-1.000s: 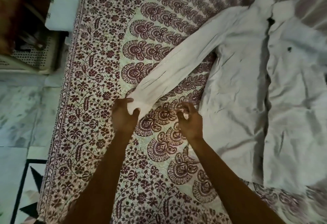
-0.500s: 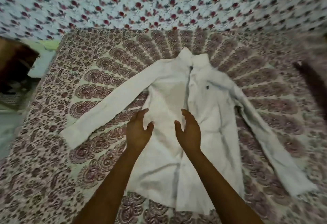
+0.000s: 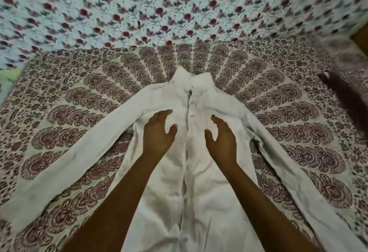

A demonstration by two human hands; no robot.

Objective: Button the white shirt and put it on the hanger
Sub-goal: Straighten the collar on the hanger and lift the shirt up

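Your left hand has its fingers spread and relaxed, thumb splayed toward the middle, gripping nothing; whether the palm touches the cloth or hangs just above it cannot be told. Your right hand mirrors it, fingers loosely extended, thumb pointing inward, holding nothing.

Both hands sit over the chest of the white shirt, one on either side of its front placket. The shirt lies flat and face up, collar away from you, sleeves angled out to both sides. A small dark mark sits on the chest just beyond your right fingertips; it is too small to read.

The shirt rests on a bedspread printed with maroon fan motifs. Beyond it lies a pale cloth with red flower buds. A blurred dark shape lies at the far right.
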